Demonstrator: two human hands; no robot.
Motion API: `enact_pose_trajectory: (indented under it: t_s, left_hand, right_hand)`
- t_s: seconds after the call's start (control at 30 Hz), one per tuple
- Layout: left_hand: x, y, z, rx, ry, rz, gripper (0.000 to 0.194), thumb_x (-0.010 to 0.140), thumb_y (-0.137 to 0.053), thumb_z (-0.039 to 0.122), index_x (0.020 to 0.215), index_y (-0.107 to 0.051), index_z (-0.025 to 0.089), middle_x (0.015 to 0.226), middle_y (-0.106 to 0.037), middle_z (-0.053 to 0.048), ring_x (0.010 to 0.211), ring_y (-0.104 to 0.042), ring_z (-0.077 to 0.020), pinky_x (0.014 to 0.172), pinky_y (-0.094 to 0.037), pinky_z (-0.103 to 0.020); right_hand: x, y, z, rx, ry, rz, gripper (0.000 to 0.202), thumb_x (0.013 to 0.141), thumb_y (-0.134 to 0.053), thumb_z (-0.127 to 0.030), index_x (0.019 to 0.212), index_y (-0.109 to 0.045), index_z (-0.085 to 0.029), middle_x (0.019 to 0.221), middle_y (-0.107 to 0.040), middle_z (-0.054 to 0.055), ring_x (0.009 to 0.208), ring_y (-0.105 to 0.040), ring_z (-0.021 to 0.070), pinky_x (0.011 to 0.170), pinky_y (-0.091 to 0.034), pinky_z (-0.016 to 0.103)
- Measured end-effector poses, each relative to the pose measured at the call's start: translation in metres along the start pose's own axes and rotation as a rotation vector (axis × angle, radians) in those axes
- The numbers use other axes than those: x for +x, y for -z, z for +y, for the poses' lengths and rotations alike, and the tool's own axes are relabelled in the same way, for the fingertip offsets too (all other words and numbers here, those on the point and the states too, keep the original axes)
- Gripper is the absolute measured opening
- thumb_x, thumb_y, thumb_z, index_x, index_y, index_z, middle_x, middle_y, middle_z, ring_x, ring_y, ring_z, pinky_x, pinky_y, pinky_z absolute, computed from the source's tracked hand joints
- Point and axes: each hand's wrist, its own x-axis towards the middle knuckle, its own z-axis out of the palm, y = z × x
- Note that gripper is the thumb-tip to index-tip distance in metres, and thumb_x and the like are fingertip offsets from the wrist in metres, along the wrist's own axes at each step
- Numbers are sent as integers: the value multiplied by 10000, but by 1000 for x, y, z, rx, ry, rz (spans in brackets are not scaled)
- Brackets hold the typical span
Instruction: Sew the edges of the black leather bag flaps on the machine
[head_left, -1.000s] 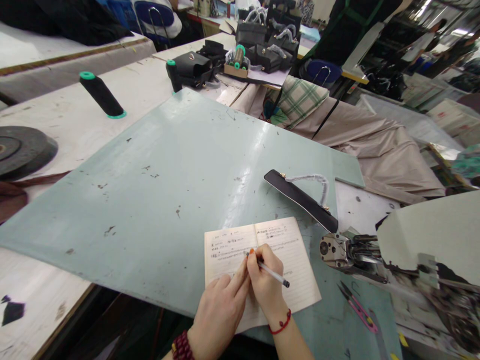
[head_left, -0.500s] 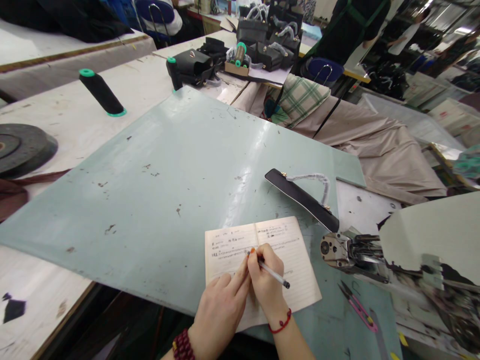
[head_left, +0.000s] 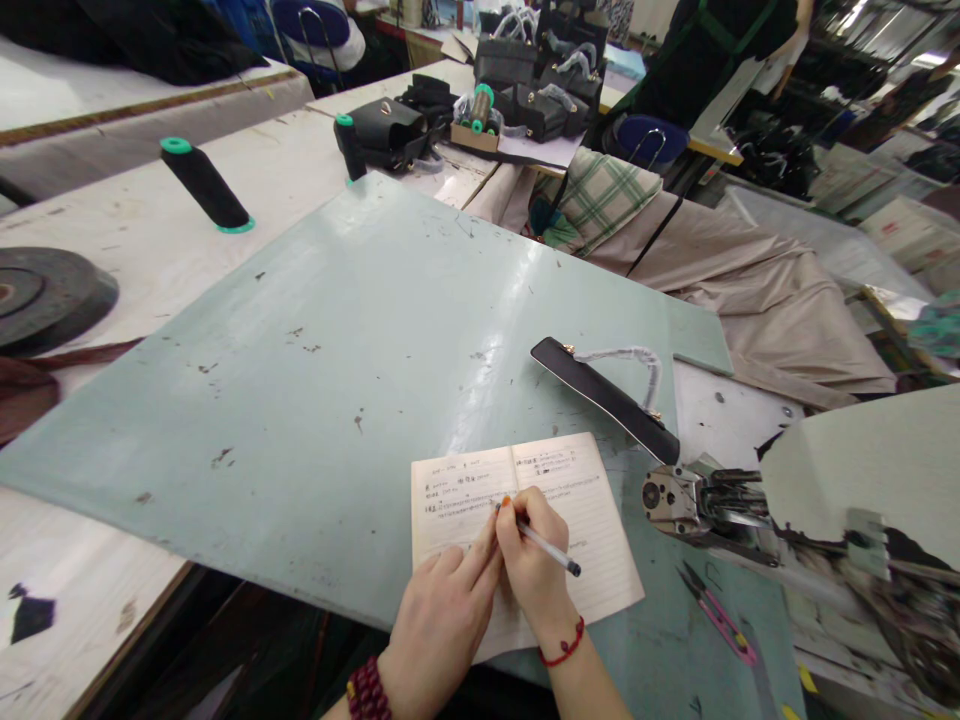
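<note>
An open notebook (head_left: 607,545) with lines of handwriting lies on the pale green tabletop (head_left: 322,330). My right hand (head_left: 534,555) grips a pen (head_left: 551,550), its tip at the writing near the middle fold. Flat on the left page rests my left hand (head_left: 446,610), fingers stretched out and the fingertips close beside the pen tip. Beyond the notebook, a black bag piece (head_left: 600,395) with a plastic-wrapped handle (head_left: 634,355) lies slantwise. Pink-handled thread snips (head_left: 718,615) are to the right of the notebook.
A sewing machine head (head_left: 720,505) stands close on the right. Black thread cones (head_left: 206,188) and a dark round disc (head_left: 52,295) are on the white table at left. Several black handbags (head_left: 536,90) pile up at the back. A person (head_left: 697,50) stands beyond.
Both hands keep nearly the same pose, with the pen at almost the same spot. The view has shifted very slightly. In the background, the standing person's arm has come into view.
</note>
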Motion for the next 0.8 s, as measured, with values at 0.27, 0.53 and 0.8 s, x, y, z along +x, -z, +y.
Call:
enact_pose_trajectory:
  t_s: [0.27,0.53,0.8]
  left_hand:
    - [1,0,0,9,-8,14,516,863,-588,128,1375,-526,151,1427,-551,-108,772,-607,-192,655,-600,-358]
    - [-8,-1,-4,61,-12,49,541,862,-568,100,1396,-511,169,1528,-431,-62,789,-618,-179,677,-595,-343]
    - [-37,0,-27,95,89,176,346,958,-500,265,1274,-628,207,1487,-491,-65,715,-615,-177,611,-545,-352]
  right_hand:
    - [-1,0,0,16,-8,10,249,923,-492,-184,679,-443,-199,601,-473,-40,549,-455,116,549,-361,236]
    - [2,4,3,139,-25,125,260,952,-498,-233,699,-449,-201,613,-458,-42,551,-448,118,534,-368,232]
    - [-7,-7,-24,316,-92,126,229,961,-511,-269,746,-470,-201,634,-477,-42,567,-473,120,551,-399,228]
